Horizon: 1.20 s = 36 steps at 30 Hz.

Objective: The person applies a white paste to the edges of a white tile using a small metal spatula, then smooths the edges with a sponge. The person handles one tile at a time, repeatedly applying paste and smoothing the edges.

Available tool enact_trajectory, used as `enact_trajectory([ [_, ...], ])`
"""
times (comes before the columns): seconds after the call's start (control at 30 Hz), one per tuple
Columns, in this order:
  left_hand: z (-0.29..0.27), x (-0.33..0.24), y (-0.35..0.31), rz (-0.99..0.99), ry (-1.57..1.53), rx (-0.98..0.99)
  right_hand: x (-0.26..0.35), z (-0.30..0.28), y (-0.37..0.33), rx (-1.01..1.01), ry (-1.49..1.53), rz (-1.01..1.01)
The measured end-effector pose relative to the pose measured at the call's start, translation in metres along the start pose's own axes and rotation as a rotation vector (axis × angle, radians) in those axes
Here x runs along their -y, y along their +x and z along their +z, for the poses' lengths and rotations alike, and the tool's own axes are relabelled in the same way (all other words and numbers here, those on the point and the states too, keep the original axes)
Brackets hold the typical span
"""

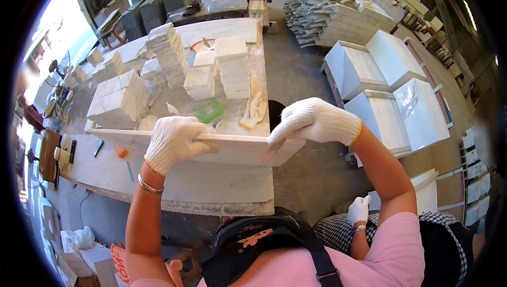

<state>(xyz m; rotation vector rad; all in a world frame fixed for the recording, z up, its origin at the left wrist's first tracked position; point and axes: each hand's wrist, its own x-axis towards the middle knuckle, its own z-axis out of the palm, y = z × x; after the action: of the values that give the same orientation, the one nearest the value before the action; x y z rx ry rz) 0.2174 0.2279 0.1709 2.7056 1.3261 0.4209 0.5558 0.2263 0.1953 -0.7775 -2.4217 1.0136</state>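
One slab [237,153] — partly behind left hand [177,139]

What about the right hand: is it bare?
No: the right hand, near the right end of the pale slab, wears a white knitted glove.

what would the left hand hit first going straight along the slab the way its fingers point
Probably the right hand, near the right end of the white slab, though depth is unclear.
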Motion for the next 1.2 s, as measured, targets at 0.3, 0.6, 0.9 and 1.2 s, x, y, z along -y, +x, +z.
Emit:
enact_trajectory([
  [0.3, -0.002, 0.000, -0.001, 0.007, -0.027, -0.013, 0.008, -0.006, -0.033, -0.052, -0.029, 0.133],
  [0.6, 0.000, 0.004, -0.004, 0.003, -0.025, -0.026, 0.018, 0.015, -0.045, -0.197, -0.115, 0.242],
  [0.9, 0.005, 0.003, -0.006, -0.011, -0.017, -0.047, 0.023, 0.047, -0.058, -0.399, 0.093, 0.405],
  [1.2, 0.003, 0.001, -0.011, -0.007, -0.014, -0.057, 0.032, 0.063, -0.059, -0.501, 0.192, 0.385],
])
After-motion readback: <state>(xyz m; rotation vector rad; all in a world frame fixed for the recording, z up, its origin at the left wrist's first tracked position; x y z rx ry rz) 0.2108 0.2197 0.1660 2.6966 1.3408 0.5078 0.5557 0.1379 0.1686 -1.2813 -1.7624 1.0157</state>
